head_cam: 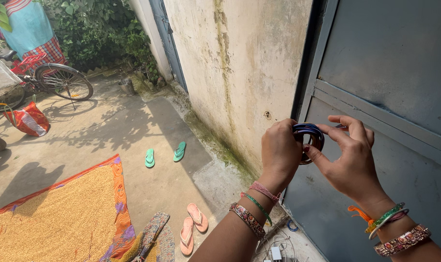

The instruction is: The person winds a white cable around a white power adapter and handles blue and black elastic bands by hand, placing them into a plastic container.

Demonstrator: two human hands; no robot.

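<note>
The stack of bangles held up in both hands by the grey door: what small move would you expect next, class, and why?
Probably the right hand slides one bangle off the stack of bangles. The left hand clasps the stack from its side, while the right thumb and fingers pinch its rim, and both wrists already wear bangles. Which bangle would go cannot be told.

Bright sunlight throws hard shadows across the ground; sharp focus, edges slightly bowed.

Blue-and-purple bangles, green flip-flops, pink flip-flops, orange-bordered cloth.
</note>
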